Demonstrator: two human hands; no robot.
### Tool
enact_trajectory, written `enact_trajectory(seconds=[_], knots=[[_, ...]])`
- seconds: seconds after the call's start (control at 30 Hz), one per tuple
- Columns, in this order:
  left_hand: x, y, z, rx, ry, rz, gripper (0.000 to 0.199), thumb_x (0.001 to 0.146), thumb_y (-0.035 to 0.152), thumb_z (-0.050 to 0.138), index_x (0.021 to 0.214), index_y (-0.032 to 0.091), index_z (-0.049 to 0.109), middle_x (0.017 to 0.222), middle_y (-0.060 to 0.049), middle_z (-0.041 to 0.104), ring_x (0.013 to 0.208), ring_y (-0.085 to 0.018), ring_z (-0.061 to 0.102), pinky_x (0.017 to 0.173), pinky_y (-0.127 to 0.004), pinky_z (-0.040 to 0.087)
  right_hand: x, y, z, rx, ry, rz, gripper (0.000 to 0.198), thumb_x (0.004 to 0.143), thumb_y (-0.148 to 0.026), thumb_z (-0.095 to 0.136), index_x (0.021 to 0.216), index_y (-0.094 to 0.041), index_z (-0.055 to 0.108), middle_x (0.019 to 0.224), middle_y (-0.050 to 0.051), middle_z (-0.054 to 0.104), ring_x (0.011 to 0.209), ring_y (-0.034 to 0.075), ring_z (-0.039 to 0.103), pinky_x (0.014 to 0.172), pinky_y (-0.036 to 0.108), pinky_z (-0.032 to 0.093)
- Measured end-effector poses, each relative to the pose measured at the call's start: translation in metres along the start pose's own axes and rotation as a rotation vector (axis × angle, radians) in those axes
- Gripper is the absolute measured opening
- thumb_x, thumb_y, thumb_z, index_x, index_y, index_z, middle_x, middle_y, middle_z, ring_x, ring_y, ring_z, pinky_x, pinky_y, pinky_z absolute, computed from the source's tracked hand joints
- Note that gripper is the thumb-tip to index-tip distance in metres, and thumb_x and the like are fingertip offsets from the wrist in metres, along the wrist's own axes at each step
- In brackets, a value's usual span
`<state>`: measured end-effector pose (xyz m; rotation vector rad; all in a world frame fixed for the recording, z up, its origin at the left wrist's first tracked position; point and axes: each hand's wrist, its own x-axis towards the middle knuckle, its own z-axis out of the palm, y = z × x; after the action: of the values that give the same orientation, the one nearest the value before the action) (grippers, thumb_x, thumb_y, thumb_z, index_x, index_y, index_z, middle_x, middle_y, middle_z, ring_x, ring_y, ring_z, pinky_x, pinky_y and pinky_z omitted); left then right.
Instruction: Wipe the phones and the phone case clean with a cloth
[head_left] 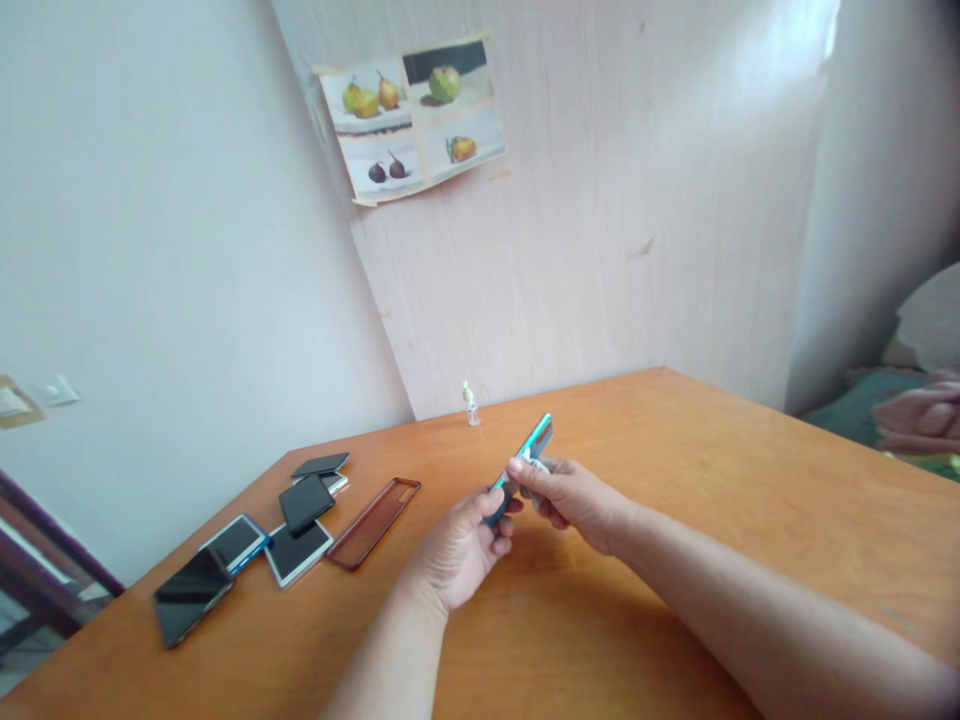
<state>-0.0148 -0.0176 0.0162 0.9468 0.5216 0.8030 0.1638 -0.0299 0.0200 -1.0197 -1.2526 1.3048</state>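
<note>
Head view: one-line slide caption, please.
Left hand holds a teal-edged phone above a wooden table; right hand holds a white cloth or tissue against it.

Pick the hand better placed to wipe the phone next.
Your right hand, most likely: it holds the white wad against the phone near its upper end, while your left hand grips the lower end.

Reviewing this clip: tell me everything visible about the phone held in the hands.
The phone is slim, with a glossy teal edge that looks like metal or glass. A darker block, apparently its cameras, shows near the upper end. It is held above the wooden table, tilted, upper end pointing away and to the right. The left hand grips the lower end; the right hand holds a white cloth against it. Its screen cannot be made out.
</note>
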Motion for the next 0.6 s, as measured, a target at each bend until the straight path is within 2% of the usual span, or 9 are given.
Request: enact_trajectory(seconds=[0.07,0.13,0.3,0.37,0.6], knots=[[-0.001,0.001,0.000,-0.027,0.032,-0.023,0.032,0.077,0.031,0.072,0.104,0.016,0.064,0.096,-0.007,0.061,0.071,-0.011,0.051,0.054,-0.022,0.033,0.005,-0.004,-0.011,0.042,0.117,-0.004,0.049,0.075,-0.067,0.064,0.077,-0.019,0.056,0.061,-0.003,0.052,0.043,0.005,0.036,0.036,0.019,0.019],[-0.002,0.001,0.000,-0.047,0.038,-0.035,0.032,0.076,0.029,0.073,0.103,0.015,0.064,0.098,-0.008,0.062,0.071,-0.012,0.052,0.054,-0.023,0.034,0.011,-0.007,-0.021,0.094,0.171,0.011,0.050,0.075,-0.068,0.062,0.081,-0.019,0.057,0.063,-0.003,0.054,0.040,0.004,0.030,0.036,0.020,0.017],[-0.005,0.002,0.001,-0.061,0.004,-0.042,0.032,0.075,0.028,0.069,0.103,0.014,0.064,0.101,-0.011,0.064,0.074,-0.014,0.054,0.055,-0.024,0.036,0.013,-0.012,-0.026,0.285,0.009,0.027,0.046,0.076,-0.065,0.063,0.088,-0.021,0.060,0.064,-0.004,0.055,0.041,0.005,0.032,0.038,0.020,0.019],[-0.006,0.003,0.002,-0.057,-0.010,-0.050,0.034,0.076,0.030,0.068,0.105,0.014,0.064,0.102,-0.012,0.065,0.073,-0.015,0.055,0.055,-0.024,0.036,0.011,-0.012,-0.023,0.302,-0.011,0.009,0.043,0.076,-0.062,0.066,0.088,-0.021,0.061,0.061,-0.006,0.051,0.042,0.005,0.032,0.039,0.020,0.019],[-0.005,0.008,0.009,-0.078,0.005,-0.108,0.054,0.084,0.060,0.055,0.113,0.015,0.062,0.094,-0.013,0.065,0.066,-0.015,0.056,0.052,-0.024,0.034,0.010,-0.012,-0.021,0.289,-0.035,-0.034,0.039,0.074,-0.054,0.071,0.076,-0.020,0.051,0.058,-0.007,0.049,0.044,0.005,0.035,0.043,0.020,0.024]])
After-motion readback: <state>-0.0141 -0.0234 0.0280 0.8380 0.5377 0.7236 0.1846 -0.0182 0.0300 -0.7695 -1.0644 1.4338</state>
